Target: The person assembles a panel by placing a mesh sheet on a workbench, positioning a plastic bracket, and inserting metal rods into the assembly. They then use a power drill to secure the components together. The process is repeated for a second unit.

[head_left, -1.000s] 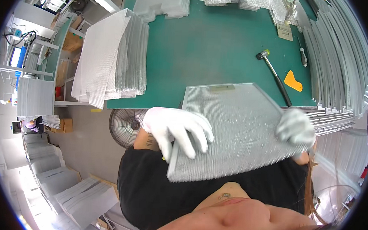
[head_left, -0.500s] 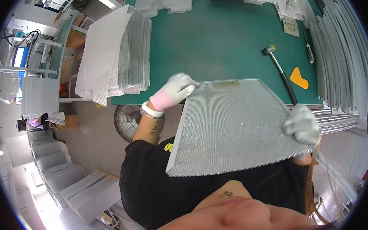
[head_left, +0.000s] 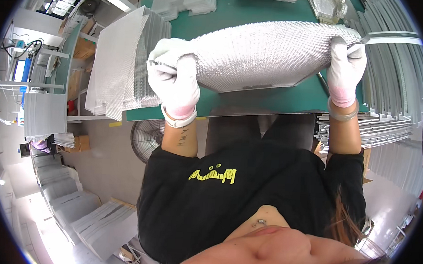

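A silver metal mesh panel [head_left: 268,53] is held up over the front of the green table, tilted, its upper edge bowed. My left hand [head_left: 176,77], in a white glove with a pink cuff, grips its left end. My right hand [head_left: 344,72], gloved the same way, grips the right end with fingers folded over the edge. A thin pale metal strip [head_left: 393,38] sticks out to the right from beside my right hand. Below the panel, only part of the hammer's dark handle [head_left: 322,83] shows.
A stack of mesh sheets [head_left: 117,62] stands at the table's left, with more sheets [head_left: 187,4] at the back. Long metal strips [head_left: 391,74] line the right side, and frame rails [head_left: 364,133] lie below them. A floor fan [head_left: 145,140] stands under the green table's [head_left: 213,103] left edge.
The panel has gone from near my body up and away over the table, and its face has tilted. My right hand has moved up to its far right end; my left hand has shifted left.
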`<state>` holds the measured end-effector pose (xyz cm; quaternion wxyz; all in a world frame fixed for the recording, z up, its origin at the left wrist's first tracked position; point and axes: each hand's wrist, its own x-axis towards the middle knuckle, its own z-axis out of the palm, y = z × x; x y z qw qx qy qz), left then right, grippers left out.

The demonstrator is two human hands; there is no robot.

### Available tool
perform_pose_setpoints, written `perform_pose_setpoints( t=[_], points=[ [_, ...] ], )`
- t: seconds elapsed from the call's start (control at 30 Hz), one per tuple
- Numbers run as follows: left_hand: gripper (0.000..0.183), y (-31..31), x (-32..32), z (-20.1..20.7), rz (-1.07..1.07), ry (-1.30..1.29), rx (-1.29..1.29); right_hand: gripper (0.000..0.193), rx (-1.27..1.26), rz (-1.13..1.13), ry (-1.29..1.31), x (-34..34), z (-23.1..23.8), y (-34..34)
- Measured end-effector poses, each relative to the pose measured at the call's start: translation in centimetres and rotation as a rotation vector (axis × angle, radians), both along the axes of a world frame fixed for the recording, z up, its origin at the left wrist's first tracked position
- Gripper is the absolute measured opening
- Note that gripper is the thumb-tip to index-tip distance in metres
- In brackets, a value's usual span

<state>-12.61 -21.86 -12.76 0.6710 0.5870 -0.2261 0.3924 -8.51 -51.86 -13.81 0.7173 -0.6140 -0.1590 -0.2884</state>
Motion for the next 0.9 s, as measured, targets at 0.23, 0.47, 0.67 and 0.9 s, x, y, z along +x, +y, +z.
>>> perform_pose_setpoints(
  t=[0.23, 0.47, 0.67, 0.9],
  points=[
    [0.015, 0.5, 0.4, -0.1, 0.185, 0.052, 0.179, 0.054, -0.186, 0.043, -0.225, -0.2, 6.3, 2.3],
    [0.022, 0.3, 0.1, 0.1, 0.108, 0.111, 0.068, 0.049, -1.032, 0.435, -0.145, 1.9, 11.6, -4.9],
    [0.017, 2.7, -1.7, 4.3, -0.085, 0.372, 0.33, 0.049, -1.323, 0.414, -0.395, 0.0, 15.8, 1.4],
    [0.041, 0.4, -0.3, 2.8, -0.012, 0.043, 0.114, 0.02, -1.237, 0.533, -0.462, 0.1, 16.3, 5.4]
  ],
)
